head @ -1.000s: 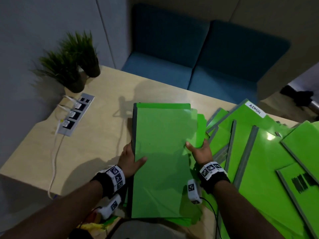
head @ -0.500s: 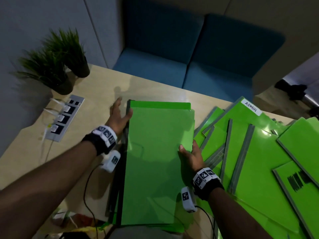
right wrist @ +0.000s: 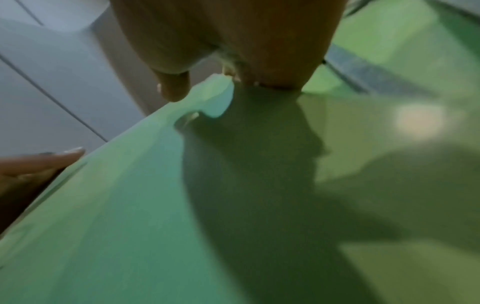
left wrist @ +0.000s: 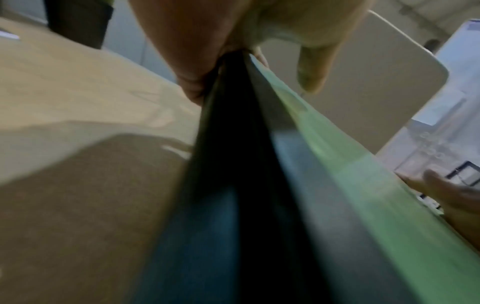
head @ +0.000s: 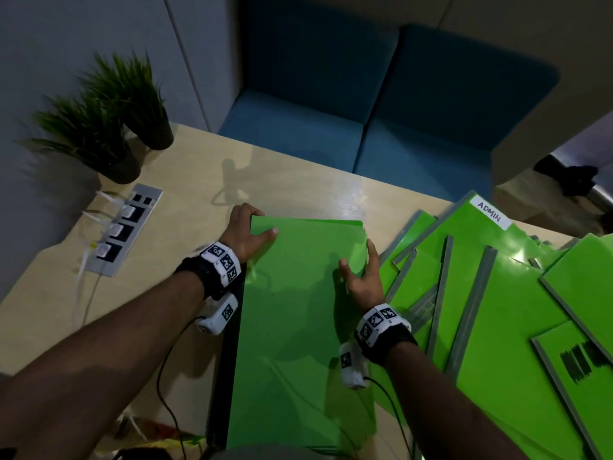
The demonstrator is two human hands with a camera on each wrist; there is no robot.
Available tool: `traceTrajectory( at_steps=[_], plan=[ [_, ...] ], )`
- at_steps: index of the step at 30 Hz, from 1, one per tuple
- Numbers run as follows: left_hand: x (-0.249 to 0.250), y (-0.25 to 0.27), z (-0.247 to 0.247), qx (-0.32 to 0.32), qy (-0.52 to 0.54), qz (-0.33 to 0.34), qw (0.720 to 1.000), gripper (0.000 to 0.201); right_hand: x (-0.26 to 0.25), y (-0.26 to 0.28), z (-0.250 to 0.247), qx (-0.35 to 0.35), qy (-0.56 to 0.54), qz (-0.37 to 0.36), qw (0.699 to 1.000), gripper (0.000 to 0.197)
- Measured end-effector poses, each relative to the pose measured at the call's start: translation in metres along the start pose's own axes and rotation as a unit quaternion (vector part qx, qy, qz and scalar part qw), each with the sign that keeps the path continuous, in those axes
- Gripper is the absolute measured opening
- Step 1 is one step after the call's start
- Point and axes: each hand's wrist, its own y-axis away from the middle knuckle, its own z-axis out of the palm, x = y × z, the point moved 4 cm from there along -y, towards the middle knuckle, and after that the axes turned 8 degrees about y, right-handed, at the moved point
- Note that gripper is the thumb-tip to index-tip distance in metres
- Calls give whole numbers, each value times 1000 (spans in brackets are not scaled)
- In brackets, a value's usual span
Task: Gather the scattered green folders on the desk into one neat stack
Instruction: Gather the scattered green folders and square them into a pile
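A stack of green folders [head: 298, 327] with dark spines lies lengthwise on the wooden desk [head: 185, 313] in front of me. My left hand [head: 247, 235] grips the stack's far left corner, thumb on top and fingers curled over the far edge. The left wrist view shows the stack's dark spine [left wrist: 246, 164] pinched between thumb and fingers. My right hand [head: 360, 272] holds the right edge, thumb on the top folder [right wrist: 130, 205] and fingers along the side. Several more green folders [head: 491, 293] lie scattered and overlapping to the right, one labelled ADMIN [head: 490, 211].
Two potted plants [head: 109, 121] stand at the desk's far left corner. A grey power socket strip [head: 124, 229] with white plugs and cables is set into the desk left of the stack. A blue sofa [head: 365, 111] sits beyond the far edge.
My left hand slid up the spine from the near part to the far left corner and closed on it. My right hand moved farther up the right edge.
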Motion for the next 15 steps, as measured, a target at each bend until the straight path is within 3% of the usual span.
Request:
traceTrajectory(
  at_steps=[3,5,7,10,13,15],
  plan=[
    [-13,7,-8,36,104,-98,989,67,-7,5,1,14,-17,-7,1000,70],
    [-14,16,-10,8,167,-144,975,70,-15,-3,-6,14,8,-24,1000,78],
    [-8,23,-8,-21,165,-130,977,74,-25,-11,-12,6,67,-57,996,90],
    [-2,30,-7,-16,171,-95,981,83,-36,-22,-14,-16,181,-123,976,78],
    [-10,46,-1,-17,227,-122,966,89,-39,-22,-19,-14,189,-119,975,64],
    [-14,57,0,-18,225,-122,967,77,-39,-18,-25,-15,172,-107,979,67]
  ],
)
